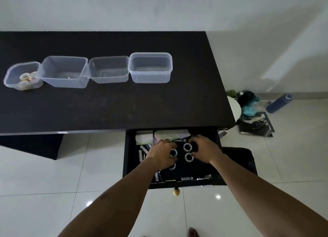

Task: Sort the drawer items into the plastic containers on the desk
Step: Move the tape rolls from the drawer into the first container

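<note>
The dark desk (106, 108) is spread across the upper left of the view, from 9 to 12 o'clock. Under its near edge, at about 5 o'clock from the view's centre, the drawer (128, 158) is pulled open. A row of four plastic containers (64, 71) is set along the desk at 10 to 12 o'clock. Pale tape is seen in the leftmost container (10, 76); the other three appear unfilled.

Both hands are lowered into the drawer. The left hand (162, 154) is curled down over one tape roll (173, 152) and appears to be holding it. The right hand (205, 148) is bent, fingers narrow, at the 3 o'clock side of two further rolls (186, 147). Whether either is actually gripped cannot be told, since the fingertips are lost against the dark drawer. Papers (170, 134) are stacked at the drawer's 12 o'clock end, and batteries (142, 154) are lined at its 9 o'clock side.

The step in hand is judged to be the gathering of tape rolls, with most of the sorting left undone. Next, a firm hold on the rolls is called for. A lift clear of the drawer wall is then needed, and a carry toward 10 o'clock, probably to the container where tape is already kept.
</note>
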Tool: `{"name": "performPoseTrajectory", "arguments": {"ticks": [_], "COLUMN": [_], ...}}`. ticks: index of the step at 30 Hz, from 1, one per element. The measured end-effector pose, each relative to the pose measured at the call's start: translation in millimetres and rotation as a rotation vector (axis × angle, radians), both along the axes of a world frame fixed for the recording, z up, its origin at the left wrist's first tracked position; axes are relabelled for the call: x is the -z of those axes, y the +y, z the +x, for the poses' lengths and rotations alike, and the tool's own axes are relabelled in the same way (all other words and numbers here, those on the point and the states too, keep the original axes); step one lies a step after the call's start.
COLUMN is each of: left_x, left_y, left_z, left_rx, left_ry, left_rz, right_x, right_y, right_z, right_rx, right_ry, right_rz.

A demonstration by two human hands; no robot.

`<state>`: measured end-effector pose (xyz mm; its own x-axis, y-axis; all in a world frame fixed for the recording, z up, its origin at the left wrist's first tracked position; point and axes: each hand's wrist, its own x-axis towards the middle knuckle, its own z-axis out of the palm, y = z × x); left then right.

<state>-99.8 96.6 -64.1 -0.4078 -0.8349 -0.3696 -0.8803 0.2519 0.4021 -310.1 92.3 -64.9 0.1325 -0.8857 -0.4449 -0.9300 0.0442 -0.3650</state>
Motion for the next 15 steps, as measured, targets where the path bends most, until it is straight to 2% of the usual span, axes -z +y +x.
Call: {"name": "performPoseTrajectory", "arguments": {"ticks": [9,15], "left_x": [34,42], "left_y": [-5,-2], "left_z": [-24,-33], "left_rx": [0.099,0.06], "left_ry": [-0.186,-0.198], "left_rz": [-0.062,-0.091], "right_x": [43,46], "right_y": [-8,-9], "right_z": [11,17], "right_rx": [0.097,0.075], "right_ry": [0.0,0.041], "right_rz": [-0.068,-0.11]}}
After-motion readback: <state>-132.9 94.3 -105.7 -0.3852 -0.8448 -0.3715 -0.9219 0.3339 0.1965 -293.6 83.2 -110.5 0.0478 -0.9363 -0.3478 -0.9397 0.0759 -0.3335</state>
